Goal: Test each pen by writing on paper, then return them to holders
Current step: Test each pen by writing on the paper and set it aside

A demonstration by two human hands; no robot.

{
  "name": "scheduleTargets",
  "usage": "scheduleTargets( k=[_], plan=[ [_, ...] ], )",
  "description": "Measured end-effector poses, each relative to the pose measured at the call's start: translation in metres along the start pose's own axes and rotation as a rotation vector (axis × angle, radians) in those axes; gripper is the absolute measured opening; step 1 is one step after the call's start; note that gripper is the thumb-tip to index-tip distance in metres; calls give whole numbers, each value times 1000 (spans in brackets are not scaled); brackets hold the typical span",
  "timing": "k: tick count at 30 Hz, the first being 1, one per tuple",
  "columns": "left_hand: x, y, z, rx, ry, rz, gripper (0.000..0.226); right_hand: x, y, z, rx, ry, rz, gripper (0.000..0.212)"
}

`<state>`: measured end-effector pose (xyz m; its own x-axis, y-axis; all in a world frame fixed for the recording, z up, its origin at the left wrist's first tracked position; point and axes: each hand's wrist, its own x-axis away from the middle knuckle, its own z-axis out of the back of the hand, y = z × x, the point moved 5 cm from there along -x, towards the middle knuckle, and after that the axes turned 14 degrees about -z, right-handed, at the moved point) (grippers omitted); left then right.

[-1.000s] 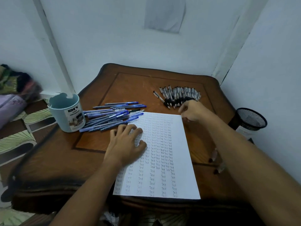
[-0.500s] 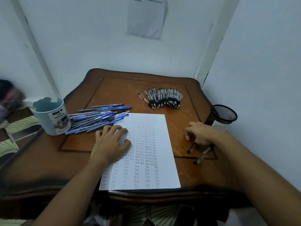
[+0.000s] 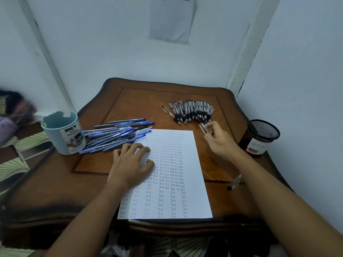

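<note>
Right hand: raised just right of the paper's top right corner, fingers pinched on a grey pen whose free end points up and left toward the black pens.
Left hand: flat, fingers spread, palm down on the left side of the paper, gripping nothing.
Paper: white sheet near the front of the tabletop, filled with columns of the word "Test".
Black pens: a row lying side by side beyond the paper, just past the right hand's pen.
Blue pens: a loose pile left of the paper, just beyond the left hand's fingertips.
Blue cup: upright at the left edge, touching the pile.
Mesh cup: black, upright at the right edge, near the right wrist.
Loose pen: lying on the tabletop right of the paper, just beside the right forearm.
</note>
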<state>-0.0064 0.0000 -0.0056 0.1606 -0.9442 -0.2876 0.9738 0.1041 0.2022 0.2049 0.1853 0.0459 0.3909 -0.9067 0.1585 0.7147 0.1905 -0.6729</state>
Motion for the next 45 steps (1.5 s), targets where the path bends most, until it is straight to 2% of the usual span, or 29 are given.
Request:
scheduleTargets(
  k=[4, 6, 10, 14, 18, 20, 21, 23, 27, 31, 37, 41, 43, 44, 45],
  plan=[
    [0, 0, 0, -1, -8, -2, 67, -3, -3, -16, -567, -34, -151, 49],
    [0, -1, 0, 0, -7, -2, 66, -4, -6, -21, -750, -53, -223, 55],
    [-1, -1, -1, 0, -7, -1, 66, -5, -8, -28, -965, -39, -295, 52],
    [-1, -1, -1, 2, -4, -5, 64, -6, -7, -31, -1060, -30, -303, 33],
    [-2, 0, 0, -5, -13, -4, 65, -5, -7, -36, -1218, -79, -294, 35],
    [-1, 0, 0, -1, -16, -4, 65, -5, -6, -40, -1206, -84, -294, 16],
    [-1, 0, -1, 0, -17, -2, 65, -6, -4, -41, -1126, -58, -299, 13],
    [-1, 0, -1, 0, -17, -3, 66, -8, -1, -45, -970, -7, -309, 21],
    [-1, -1, -1, -1, -15, -7, 63, -11, -2, -50, -934, -13, -313, 25],
    [-1, -1, 0, 2, -12, -11, 63, -11, -2, -50, -890, -17, -304, 54],
    [-1, 0, 0, 2, 1, -12, 63, -16, 5, -50, -899, 82, -272, 37],
    [-1, -1, 0, 1, 5, -11, 63, -17, 5, -53, -918, 79, -312, 29],
    [-1, -1, 0, 2, 7, -11, 61, -17, 4, -54, -889, 63, -341, 13],
    [-1, -1, 0, 4, 7, -8, 60, -16, 3, -55, -880, 50, -355, 13],
    [-1, -1, 0, 5, 8, -6, 58, -17, 3, -55, -881, 41, -363, 21]
  ],
)
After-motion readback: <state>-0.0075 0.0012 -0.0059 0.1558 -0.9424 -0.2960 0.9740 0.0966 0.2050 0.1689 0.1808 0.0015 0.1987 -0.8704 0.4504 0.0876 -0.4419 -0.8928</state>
